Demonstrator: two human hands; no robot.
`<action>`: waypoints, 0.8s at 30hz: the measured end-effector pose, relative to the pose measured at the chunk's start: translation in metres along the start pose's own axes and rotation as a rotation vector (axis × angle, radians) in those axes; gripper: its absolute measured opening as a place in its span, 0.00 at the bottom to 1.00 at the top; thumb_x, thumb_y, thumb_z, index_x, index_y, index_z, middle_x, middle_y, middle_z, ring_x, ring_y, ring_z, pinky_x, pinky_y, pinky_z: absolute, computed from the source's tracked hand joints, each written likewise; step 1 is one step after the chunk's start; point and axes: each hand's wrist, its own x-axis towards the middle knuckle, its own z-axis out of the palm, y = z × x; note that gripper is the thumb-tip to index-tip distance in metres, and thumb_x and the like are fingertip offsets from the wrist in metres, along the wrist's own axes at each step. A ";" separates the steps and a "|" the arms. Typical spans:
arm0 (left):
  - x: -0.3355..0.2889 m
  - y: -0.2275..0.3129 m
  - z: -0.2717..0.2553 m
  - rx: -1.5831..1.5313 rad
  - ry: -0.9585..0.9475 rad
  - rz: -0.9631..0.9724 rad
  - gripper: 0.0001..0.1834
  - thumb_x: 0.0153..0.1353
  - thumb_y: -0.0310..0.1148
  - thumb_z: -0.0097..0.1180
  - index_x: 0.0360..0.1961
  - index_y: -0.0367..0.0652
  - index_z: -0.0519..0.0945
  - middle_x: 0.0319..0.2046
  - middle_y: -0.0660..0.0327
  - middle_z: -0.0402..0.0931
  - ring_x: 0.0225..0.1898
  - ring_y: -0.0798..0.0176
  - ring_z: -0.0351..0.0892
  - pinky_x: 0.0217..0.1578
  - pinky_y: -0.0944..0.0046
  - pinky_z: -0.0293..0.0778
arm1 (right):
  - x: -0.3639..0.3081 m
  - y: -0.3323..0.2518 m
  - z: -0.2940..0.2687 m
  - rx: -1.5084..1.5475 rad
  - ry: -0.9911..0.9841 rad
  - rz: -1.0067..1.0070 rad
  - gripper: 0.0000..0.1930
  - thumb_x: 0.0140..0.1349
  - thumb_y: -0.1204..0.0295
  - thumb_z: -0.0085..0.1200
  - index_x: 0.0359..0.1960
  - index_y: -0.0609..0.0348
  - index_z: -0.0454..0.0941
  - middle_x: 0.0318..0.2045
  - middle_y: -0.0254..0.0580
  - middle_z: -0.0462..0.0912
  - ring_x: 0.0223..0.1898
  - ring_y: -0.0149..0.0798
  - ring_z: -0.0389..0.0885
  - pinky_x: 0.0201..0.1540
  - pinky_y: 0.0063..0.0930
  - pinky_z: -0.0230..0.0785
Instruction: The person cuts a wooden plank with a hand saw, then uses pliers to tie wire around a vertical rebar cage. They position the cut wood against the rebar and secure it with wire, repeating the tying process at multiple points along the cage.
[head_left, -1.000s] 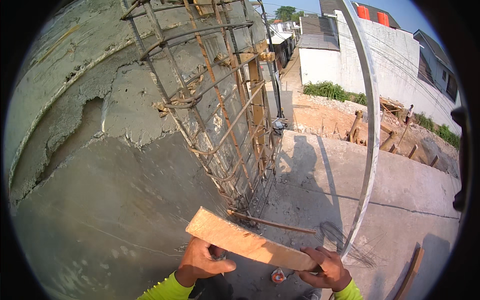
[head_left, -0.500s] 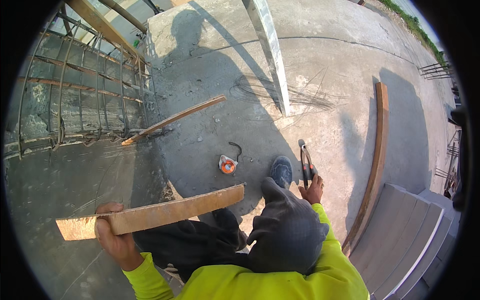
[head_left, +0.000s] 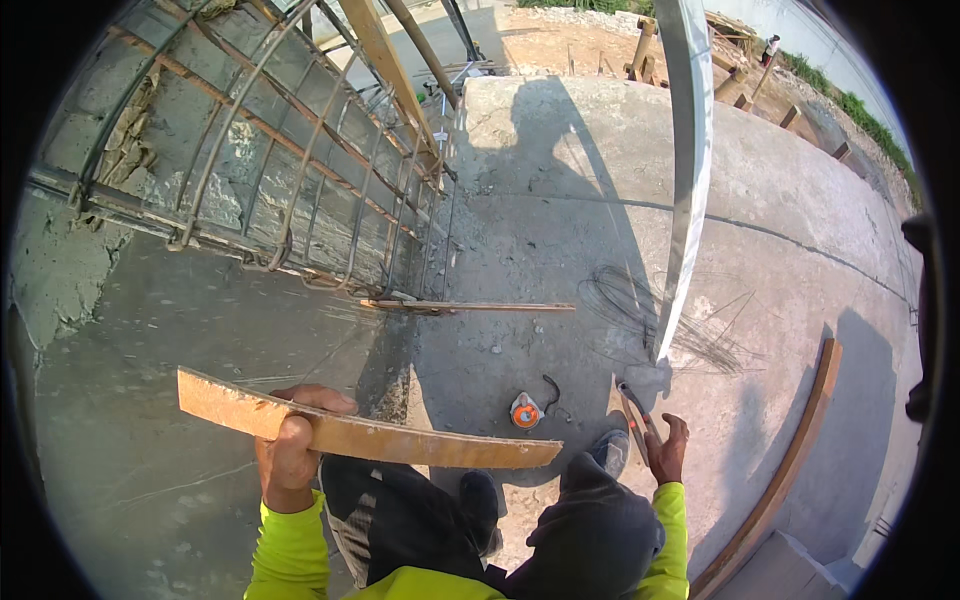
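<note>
My left hand (head_left: 288,455) is wrapped round a flat strip of wood (head_left: 430,445), which lies almost level across my lap with a pale, rough-cut edge. My right hand (head_left: 667,450) has its fingers on one handle of red-and-black pincers (head_left: 634,412); the handles are spread apart and the head points away from me. Left of the pincers, an orange-and-white tape measure (head_left: 525,411) with a dark strap lies on the concrete. One shoe (head_left: 610,452) is just below the pincers.
A rebar cage (head_left: 300,180) fills the upper left. A pale upright post (head_left: 687,180) stands ahead, beside loose tie wire (head_left: 690,325). A thin wooden stick (head_left: 480,306) lies near the cage, and a long timber (head_left: 780,480) lies at right. Far off stands a person (head_left: 771,47).
The view has swung up and left, showing more of the cage and the ground beyond. The wood strip's right end has tilted down. My right hand still has the pincers.
</note>
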 end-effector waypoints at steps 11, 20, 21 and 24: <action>-0.031 0.325 -0.070 -0.292 0.095 -0.203 0.17 0.67 0.39 0.53 0.46 0.36 0.83 0.45 0.59 0.84 0.43 0.66 0.77 0.43 0.65 0.71 | -0.024 -0.533 -0.318 0.337 -0.445 -1.346 0.36 0.56 0.66 0.68 0.66 0.60 0.67 0.59 0.61 0.74 0.57 0.59 0.77 0.59 0.44 0.71; -0.069 0.553 -0.161 -0.176 0.319 0.317 0.15 0.68 0.39 0.53 0.38 0.37 0.83 0.31 0.62 0.81 0.30 0.70 0.72 0.32 0.66 0.68 | -0.044 -0.708 -0.528 0.084 -0.363 -1.328 0.45 0.53 0.59 0.72 0.71 0.59 0.63 0.60 0.61 0.74 0.56 0.57 0.78 0.58 0.43 0.72; -0.061 0.572 -0.171 -0.035 0.391 0.363 0.15 0.67 0.40 0.55 0.38 0.36 0.82 0.29 0.60 0.80 0.30 0.68 0.73 0.32 0.64 0.70 | -0.037 -0.731 -0.565 0.116 -0.311 -1.319 0.46 0.54 0.56 0.72 0.71 0.59 0.63 0.62 0.60 0.74 0.57 0.57 0.78 0.59 0.45 0.72; -0.057 0.622 -0.179 0.261 0.525 0.559 0.12 0.66 0.36 0.57 0.33 0.37 0.80 0.23 0.59 0.75 0.25 0.68 0.72 0.29 0.64 0.69 | -0.028 -0.804 -0.670 0.087 0.206 -1.580 0.34 0.55 0.75 0.66 0.66 0.62 0.70 0.34 0.46 0.75 0.29 0.45 0.80 0.35 0.34 0.75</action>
